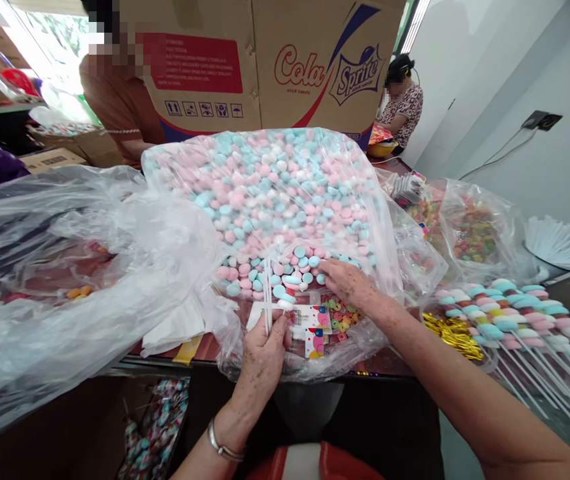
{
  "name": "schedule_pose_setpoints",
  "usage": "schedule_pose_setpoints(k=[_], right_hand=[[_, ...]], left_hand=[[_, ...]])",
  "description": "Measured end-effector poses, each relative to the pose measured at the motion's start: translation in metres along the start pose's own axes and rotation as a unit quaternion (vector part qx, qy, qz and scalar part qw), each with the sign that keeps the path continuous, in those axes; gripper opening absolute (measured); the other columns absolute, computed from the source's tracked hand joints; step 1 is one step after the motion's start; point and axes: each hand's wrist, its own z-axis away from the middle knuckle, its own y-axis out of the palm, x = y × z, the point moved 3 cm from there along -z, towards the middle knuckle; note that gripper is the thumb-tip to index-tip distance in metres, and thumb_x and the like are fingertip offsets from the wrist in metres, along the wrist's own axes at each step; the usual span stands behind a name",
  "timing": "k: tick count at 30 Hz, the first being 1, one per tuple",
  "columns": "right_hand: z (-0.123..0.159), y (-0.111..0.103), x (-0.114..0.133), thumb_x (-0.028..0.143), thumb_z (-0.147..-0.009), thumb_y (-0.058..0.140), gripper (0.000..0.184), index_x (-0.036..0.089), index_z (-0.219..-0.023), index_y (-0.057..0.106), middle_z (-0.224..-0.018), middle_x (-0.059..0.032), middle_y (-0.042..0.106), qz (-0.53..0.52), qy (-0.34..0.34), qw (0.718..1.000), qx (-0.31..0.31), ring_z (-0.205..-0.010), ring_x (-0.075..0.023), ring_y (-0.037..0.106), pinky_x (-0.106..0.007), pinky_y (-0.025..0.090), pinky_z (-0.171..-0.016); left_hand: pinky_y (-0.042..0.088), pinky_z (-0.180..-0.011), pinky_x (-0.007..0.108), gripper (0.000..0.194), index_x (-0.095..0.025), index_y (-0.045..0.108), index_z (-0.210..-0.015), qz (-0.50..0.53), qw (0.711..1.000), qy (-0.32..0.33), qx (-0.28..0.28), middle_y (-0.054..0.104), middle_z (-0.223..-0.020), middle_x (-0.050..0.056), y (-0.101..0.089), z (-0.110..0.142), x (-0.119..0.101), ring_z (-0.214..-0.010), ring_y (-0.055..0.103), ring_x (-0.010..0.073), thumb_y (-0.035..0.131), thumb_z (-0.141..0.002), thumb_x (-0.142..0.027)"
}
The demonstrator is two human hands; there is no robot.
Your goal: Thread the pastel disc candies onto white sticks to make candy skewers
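Note:
My left hand [266, 350] is closed around several upright white sticks [267, 293]. By its fingertips, a short stack of blue, pink and white marshmallow candies [285, 293] appears to be threaded on a stick. My right hand [349, 285] reaches into the loose pink, blue and white candies [295, 177] at the mouth of a clear plastic bag. Its fingers are bent together at the pile's edge, and what they pinch, if anything, is hidden. Between my hands lie printed cards [315, 341] and small ring-shaped gummies [342, 319].
At right lie finished candy skewers [509, 313], gold twist ties [453, 337], bagged gummies [479, 230] and white sticks [565, 243]. Crumpled plastic [89, 267] covers the left. Behind stands a big cardboard box [275, 67], with a person on either side. Wrapped candies [157, 423] fill a box below.

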Motion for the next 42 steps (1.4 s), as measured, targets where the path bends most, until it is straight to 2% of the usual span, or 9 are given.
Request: schedule_pose_setpoints(k=[5,7,14,21,23,28,32,35,42], right_hand=[[0.017,-0.006,-0.021,0.020,-0.092,0.051,0.017,0.021,-0.092,0.068,-0.089,-0.0040,0.070,-0.019,-0.041,0.995,0.086,-0.081,-0.0182,0.061,-0.025,0.038,-0.069],[0.024,-0.003,-0.017,0.023,-0.091,0.054,0.015,0.021,-0.093,0.069,-0.093,-0.0042,0.070,-0.015,-0.079,0.991,0.111,-0.085,-0.0189,0.062,-0.025,0.039,-0.070],[0.034,0.009,0.004,0.011,-0.089,0.047,0.024,0.016,-0.100,0.067,-0.105,-0.0122,0.069,0.065,-0.027,0.994,0.086,-0.100,-0.0241,0.062,-0.028,0.043,-0.076],[0.024,0.010,-0.018,0.013,-0.080,0.049,0.017,0.020,-0.084,0.065,-0.082,-0.0035,0.069,-0.124,0.030,0.992,0.011,-0.080,-0.0182,0.063,-0.027,0.044,-0.071],[0.022,0.012,-0.027,0.015,-0.078,0.051,0.015,0.021,-0.083,0.064,-0.069,0.0006,0.066,-0.270,0.078,0.960,-0.003,-0.066,-0.0155,0.062,-0.025,0.046,-0.062],[0.021,0.016,-0.027,0.029,-0.069,0.067,0.016,0.019,-0.081,0.061,-0.058,0.0014,0.068,-0.579,0.162,0.799,0.011,-0.049,-0.0136,0.063,-0.023,0.051,-0.048],[0.023,0.006,-0.015,0.033,-0.061,0.077,0.025,0.019,-0.076,0.062,-0.061,0.0007,0.070,-0.631,0.171,0.755,-0.051,-0.053,-0.0134,0.066,-0.021,0.052,-0.047],[0.025,0.002,-0.005,0.038,-0.062,0.076,0.027,0.019,-0.078,0.064,-0.066,0.0009,0.069,-0.629,0.154,0.757,-0.086,-0.058,-0.0143,0.067,-0.023,0.055,-0.052],[0.025,0.013,-0.003,0.032,-0.075,0.063,0.014,0.021,-0.083,0.065,-0.072,0.0015,0.068,-0.525,0.124,0.820,-0.190,-0.064,-0.0145,0.064,-0.026,0.053,-0.062]], left_hand=[[0.024,-0.040,0.020,0.029,-0.016,0.066,-0.086,-0.027,1.000,0.011,0.011,0.051,-0.053,-0.006,0.001,0.001,0.002,-0.041,0.034,0.0072,0.060,-0.085,-0.045],[0.027,-0.042,0.021,0.031,-0.016,0.068,-0.088,-0.029,0.999,0.018,0.009,0.052,-0.052,-0.005,0.001,0.000,0.003,-0.043,0.038,0.0086,0.061,-0.085,-0.046],[0.032,-0.044,0.021,0.035,-0.015,0.070,-0.092,-0.033,0.999,0.026,0.015,0.053,-0.051,-0.005,0.001,-0.001,0.006,-0.045,0.041,0.0098,0.061,-0.084,-0.048],[0.032,-0.047,0.022,0.032,-0.016,0.068,-0.091,-0.048,0.998,0.030,0.021,0.052,-0.053,-0.005,0.002,-0.001,0.006,-0.046,0.041,0.0103,0.058,-0.086,-0.047],[0.032,-0.047,0.022,0.030,-0.017,0.066,-0.090,-0.064,0.997,0.033,0.027,0.051,-0.054,-0.006,0.002,0.000,0.004,-0.047,0.041,0.0106,0.056,-0.088,-0.045],[0.032,-0.052,0.023,0.030,-0.019,0.062,-0.078,-0.144,0.986,0.042,0.070,0.051,-0.056,-0.005,0.003,0.003,-0.006,-0.052,0.043,0.0116,0.051,-0.093,-0.042],[0.033,-0.054,0.025,0.030,-0.019,0.062,-0.079,-0.196,0.974,0.053,0.096,0.050,-0.056,-0.005,0.005,0.005,-0.015,-0.054,0.043,0.0130,0.048,-0.093,-0.041],[0.034,-0.056,0.025,0.029,-0.019,0.062,-0.080,-0.213,0.970,0.056,0.106,0.050,-0.056,-0.005,0.007,0.006,-0.019,-0.055,0.045,0.0138,0.046,-0.093,-0.039],[0.033,-0.056,0.026,0.030,-0.019,0.061,-0.074,-0.219,0.968,0.056,0.105,0.050,-0.056,-0.004,0.008,0.006,-0.022,-0.054,0.044,0.0143,0.047,-0.092,-0.040]])
